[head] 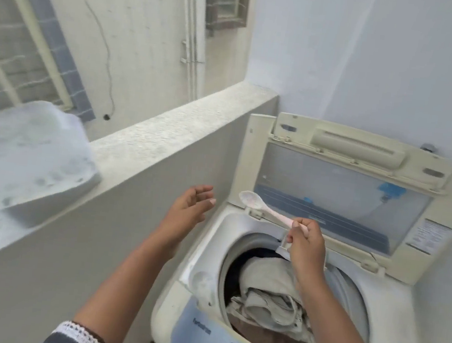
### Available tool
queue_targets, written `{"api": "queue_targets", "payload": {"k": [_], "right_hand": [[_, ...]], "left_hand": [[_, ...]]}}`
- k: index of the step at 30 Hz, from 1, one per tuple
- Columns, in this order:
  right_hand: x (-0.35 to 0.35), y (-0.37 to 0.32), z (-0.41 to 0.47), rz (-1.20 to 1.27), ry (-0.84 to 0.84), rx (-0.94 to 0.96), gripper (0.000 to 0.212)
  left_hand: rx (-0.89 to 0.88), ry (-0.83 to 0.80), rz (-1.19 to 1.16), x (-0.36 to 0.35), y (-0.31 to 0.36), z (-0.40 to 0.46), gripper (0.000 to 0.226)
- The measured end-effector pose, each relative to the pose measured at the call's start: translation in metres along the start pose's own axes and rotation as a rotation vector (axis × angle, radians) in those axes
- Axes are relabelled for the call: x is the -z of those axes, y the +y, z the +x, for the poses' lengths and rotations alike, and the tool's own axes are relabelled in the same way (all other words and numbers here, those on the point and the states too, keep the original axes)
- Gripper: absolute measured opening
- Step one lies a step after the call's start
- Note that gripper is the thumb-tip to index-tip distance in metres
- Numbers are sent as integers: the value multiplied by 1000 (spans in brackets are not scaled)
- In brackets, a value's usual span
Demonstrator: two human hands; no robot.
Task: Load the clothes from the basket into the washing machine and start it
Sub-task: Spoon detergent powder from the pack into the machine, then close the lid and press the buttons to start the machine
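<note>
Dark sleeve [73,341], white lace trim

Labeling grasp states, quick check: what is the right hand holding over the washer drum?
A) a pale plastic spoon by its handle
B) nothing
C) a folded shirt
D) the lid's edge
A: the right hand pinches the handle of a pale plastic spoon, bowl pointing away over the open washing machine.

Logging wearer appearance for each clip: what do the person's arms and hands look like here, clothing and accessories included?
Both forearms are bare to the edge of the picture. The left hand and right hand show no gloves, rings or watch. Only the left arm shows clothing: a dark sleeve near the elbow, edged with a white lace-like trim. The right arm shows no sleeve within the picture.
</note>
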State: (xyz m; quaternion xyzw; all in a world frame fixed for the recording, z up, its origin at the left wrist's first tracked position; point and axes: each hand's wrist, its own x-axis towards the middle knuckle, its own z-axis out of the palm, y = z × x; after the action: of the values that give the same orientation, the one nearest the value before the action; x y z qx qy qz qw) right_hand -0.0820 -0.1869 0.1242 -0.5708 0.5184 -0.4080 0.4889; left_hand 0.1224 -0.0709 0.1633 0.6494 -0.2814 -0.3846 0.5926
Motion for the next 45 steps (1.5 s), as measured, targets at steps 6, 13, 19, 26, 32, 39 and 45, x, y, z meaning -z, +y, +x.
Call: {"api": "queue_targets", "payload": {"k": [6,13,19,26,32,39,45], "right_hand": [[-66,-82,-37,246,-203,97,14],[-128,-177,-90,412,-407,371,16],[-180,-226,-115,301,-548,509,9],[-226,-243,-135,85,-784,561,16],[-205,-219,-130,3,-707,607,34],[-139,-148,-67,-228,-576,578,28],[-56,-80,-9,-439,-399,536,26]], "left_hand": [[-184,105,64,59,54,-73,30],[-398,280,140,115,86,-153,34],[-423,497,127,160,85,-188,45],[-379,537,93,170,74,-198,36],[-336,441,111,156,63,-184,38],[-246,89,178,105,41,-139,33],[-192,-138,245,38,16,-85,32]]}}
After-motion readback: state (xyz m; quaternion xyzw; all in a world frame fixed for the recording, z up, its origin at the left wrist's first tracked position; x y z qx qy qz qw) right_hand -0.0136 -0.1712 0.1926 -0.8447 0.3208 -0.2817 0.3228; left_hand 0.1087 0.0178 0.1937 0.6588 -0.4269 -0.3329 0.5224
